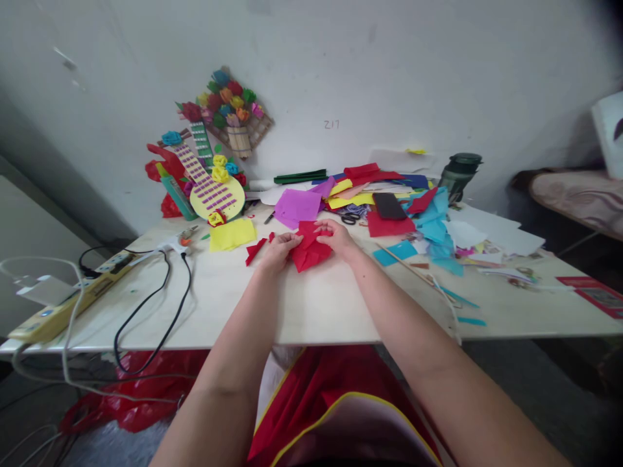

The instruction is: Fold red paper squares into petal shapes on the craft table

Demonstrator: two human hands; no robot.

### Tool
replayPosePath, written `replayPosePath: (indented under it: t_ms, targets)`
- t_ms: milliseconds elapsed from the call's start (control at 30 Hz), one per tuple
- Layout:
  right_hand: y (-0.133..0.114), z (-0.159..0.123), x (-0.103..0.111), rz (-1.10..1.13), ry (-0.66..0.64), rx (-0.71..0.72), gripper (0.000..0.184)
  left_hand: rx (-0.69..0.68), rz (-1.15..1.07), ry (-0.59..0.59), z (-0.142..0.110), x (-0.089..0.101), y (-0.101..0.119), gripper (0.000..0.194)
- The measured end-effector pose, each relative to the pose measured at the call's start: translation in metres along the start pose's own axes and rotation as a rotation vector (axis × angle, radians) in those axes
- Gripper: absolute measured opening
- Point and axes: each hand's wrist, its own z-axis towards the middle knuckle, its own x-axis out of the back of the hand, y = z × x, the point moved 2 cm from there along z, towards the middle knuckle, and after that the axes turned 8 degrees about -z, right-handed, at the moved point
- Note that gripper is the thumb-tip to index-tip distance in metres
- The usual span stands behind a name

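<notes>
Left hand (280,251) and right hand (337,237) pinch red paper (310,255) (red scraps (255,252) near left hand, on table (331,311)).

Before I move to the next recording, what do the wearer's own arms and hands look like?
The left hand and right hand are ungloved, with no watch or bracelet visible. Both forearms are bare; no sleeves show. Below them is a red cloth garment with yellow edging.

Matt, creased paper (311,255) right in the grip! Beyond it, rightward, smooth phone (388,206); nearer right, wooden stick (403,263); below left, glossy plastic bag (139,408)!
</notes>
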Motion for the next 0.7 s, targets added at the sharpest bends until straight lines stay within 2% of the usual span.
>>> replayPosePath:
  t_ms: [100, 233, 300, 700]
  targets:
    - [-0.004, 0.000, 0.002, -0.053, -0.034, 0.049, 0.038, 0.006, 0.001, -0.019, 0.000, 0.001, -0.001, 0.026]
    - [-0.008, -0.001, 0.004, -0.168, -0.041, 0.089, 0.019, 0.003, 0.036, -0.031, 0.001, 0.002, -0.002, 0.028]
    - [-0.009, -0.001, 0.005, -0.193, -0.034, 0.082, 0.015, -0.010, 0.072, -0.029, 0.001, 0.002, -0.002, 0.029]
    - [-0.015, -0.005, 0.010, -0.085, -0.092, -0.018, 0.016, -0.013, 0.194, -0.041, -0.003, -0.002, 0.002, 0.037]
